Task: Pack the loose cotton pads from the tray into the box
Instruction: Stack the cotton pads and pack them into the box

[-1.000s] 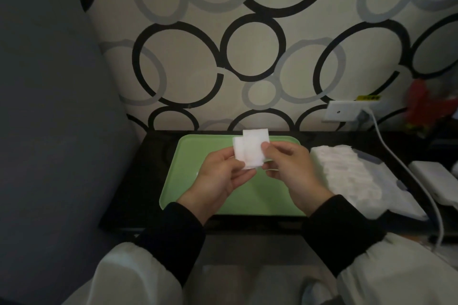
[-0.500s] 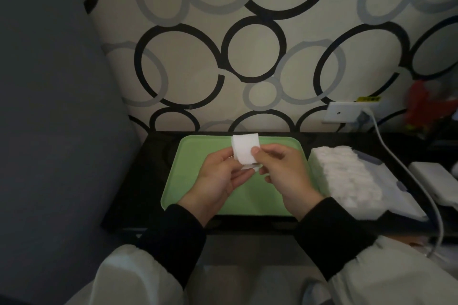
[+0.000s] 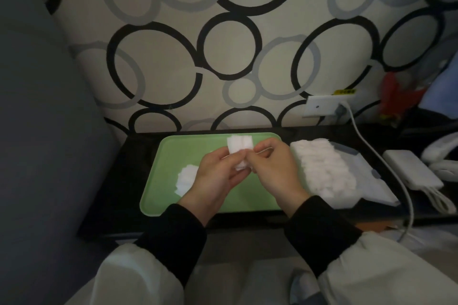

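Both of my hands hold a small stack of white cotton pads [image 3: 240,146] above the green tray [image 3: 161,195]. My left hand [image 3: 218,176] grips the stack from below and left. My right hand [image 3: 275,168] pinches its right edge with thumb and fingertips. A few loose pads [image 3: 186,178] lie on the tray's left part, partly hidden by my left hand. Right of the tray stands the box [image 3: 366,176], with a dense row of white pads [image 3: 322,166] packed in it.
The tray and box sit on a black shelf [image 3: 111,193] against a circle-patterned wall. A wall socket [image 3: 322,106] feeds a white cable [image 3: 386,168] running down the right. White devices [image 3: 411,173] lie at far right. A grey surface rises on the left.
The pads in my hands have been squared into a tighter stack and my hands have closed in on it. Loose pads on the tray's left have come into sight.
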The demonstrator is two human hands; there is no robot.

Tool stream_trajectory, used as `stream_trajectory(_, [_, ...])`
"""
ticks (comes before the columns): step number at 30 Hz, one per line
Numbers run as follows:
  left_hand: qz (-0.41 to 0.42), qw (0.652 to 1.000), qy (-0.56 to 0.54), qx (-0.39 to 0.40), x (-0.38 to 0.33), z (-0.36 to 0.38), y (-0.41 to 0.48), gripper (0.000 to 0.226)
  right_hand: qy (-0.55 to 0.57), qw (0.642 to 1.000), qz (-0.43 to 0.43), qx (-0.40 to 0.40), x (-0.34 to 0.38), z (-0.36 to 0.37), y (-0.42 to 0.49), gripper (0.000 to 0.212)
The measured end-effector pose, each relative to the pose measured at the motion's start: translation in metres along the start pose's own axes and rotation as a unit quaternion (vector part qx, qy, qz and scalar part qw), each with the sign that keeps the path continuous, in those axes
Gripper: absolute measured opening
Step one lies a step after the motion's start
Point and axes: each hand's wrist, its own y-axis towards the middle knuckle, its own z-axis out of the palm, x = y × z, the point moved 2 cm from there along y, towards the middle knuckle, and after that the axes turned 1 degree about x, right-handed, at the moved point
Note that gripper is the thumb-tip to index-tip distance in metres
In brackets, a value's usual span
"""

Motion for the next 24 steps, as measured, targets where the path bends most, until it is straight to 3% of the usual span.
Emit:
stream_trajectory(3, [-0.003,0.998,0.06,-0.021,0.008,0.006,0.005,0.024,-0.038,0.999,0.022,0.016,-0.004,-0.014,0.003,0.031])
stream_trajectory(6, [0.012,0.991,0.137,0.004,0.014,0.017,0.006,0.022,0.03,0.993,0.045,0.102,-0.009,-0.034,0.007,0.036])
stream_trajectory(9, [0.044,0.974,0.221,0.031,0.022,0.032,0.006,0.012,0.016,0.986,-0.012,0.166,-0.015,-0.059,0.009,0.024])
stream_trajectory(13, [0.06,0.938,0.34,0.027,0.037,0.047,0.012,0.015,0.022,0.991,0.006,0.129,-0.027,-0.102,0.02,0.011])
stream_trajectory(16, [0.13,0.877,0.461,0.021,0.046,0.059,0.023,0.012,0.062,0.995,0.042,0.06,-0.033,-0.143,0.031,0.004])
stream_trajectory(19, [0.201,0.813,0.541,0.074,0.052,0.083,0.034,0.019,0.062,0.996,0.057,-0.001,-0.041,-0.176,0.039,0.013])
stream_trajectory(21, [0.216,0.751,0.614,0.114,0.059,0.106,0.045,0.042,0.067,0.995,0.072,-0.023,-0.047,-0.189,0.042,0.016])
stream_trajectory(24, [0.165,0.64,0.729,0.177,0.075,0.134,0.067,0.099,0.081,0.992,0.092,-0.034,-0.058,-0.201,0.045,0.018])
